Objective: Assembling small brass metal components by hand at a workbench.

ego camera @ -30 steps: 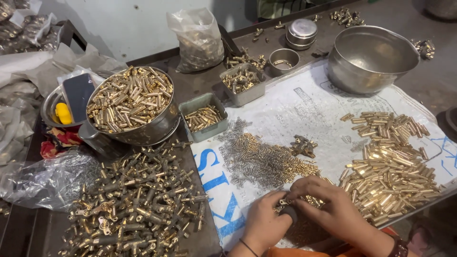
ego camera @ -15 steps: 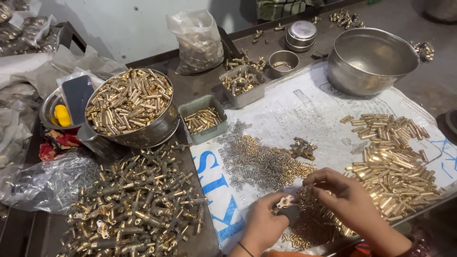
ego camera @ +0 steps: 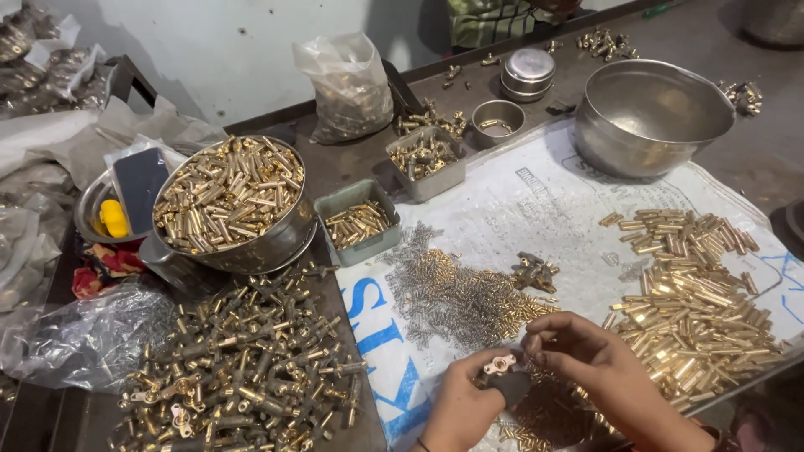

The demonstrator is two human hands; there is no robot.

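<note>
My left hand [ego camera: 466, 403] is closed around a small brass fitting [ego camera: 500, 363] with a flat flange, held just above the near edge of the white sheet [ego camera: 536, 209]. My right hand [ego camera: 586, 358] pinches at that same fitting with fingertips, touching it from the right. A scatter of small brass and grey pins [ego camera: 456, 293] lies just beyond both hands. Under the hands sits a darker pile of small brass pieces [ego camera: 548, 418], partly hidden.
A heap of brass tubes [ego camera: 691, 293] lies right. A pile of brass valve bodies [ego camera: 243, 368] lies left. A steel bowl of brass tubes [ego camera: 230, 197], an empty steel bowl [ego camera: 649, 113], small trays [ego camera: 360, 222] and a plastic bag [ego camera: 347, 88] stand behind.
Both hands have lifted slightly off the dark pile. The left hand now shows the flanged fitting between the fingers, and the right hand has come in to pinch it.
</note>
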